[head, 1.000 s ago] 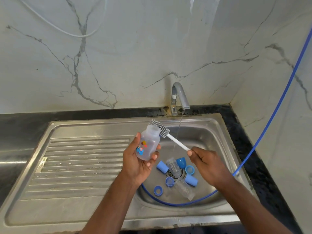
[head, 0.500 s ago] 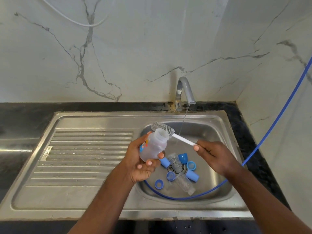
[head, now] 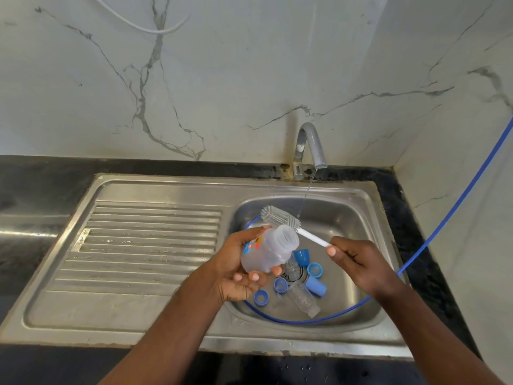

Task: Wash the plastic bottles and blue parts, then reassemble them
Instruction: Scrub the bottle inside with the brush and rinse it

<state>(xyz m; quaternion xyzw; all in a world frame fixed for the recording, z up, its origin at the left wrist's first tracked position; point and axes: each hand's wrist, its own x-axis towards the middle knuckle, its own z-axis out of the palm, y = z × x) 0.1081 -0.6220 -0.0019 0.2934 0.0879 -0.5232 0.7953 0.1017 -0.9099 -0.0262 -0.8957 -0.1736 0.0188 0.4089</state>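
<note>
Your left hand [head: 238, 270] curls its fingers round the plastic bottle [head: 269, 251], holding it tilted over the sink [head: 361, 207] with its open mouth beside the brush [head: 280, 216], whose bristles are outside the bottle; your fingers cover part of the printed label. Your right hand [head: 358, 262] pinches the brush's white handle, whose end is lost inside your fist. Below, blue caps [head: 315, 269] and a second clear bottle [head: 304, 300] lie around the drain, partly hidden behind the held bottle, and the blue hose [head: 444, 218] runs off the right edge.

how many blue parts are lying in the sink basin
5: a cone-shaped cap behind the drain, a ring right of it, a cylinder in front, two smaller rings left. The held bottle may hide more.
</note>
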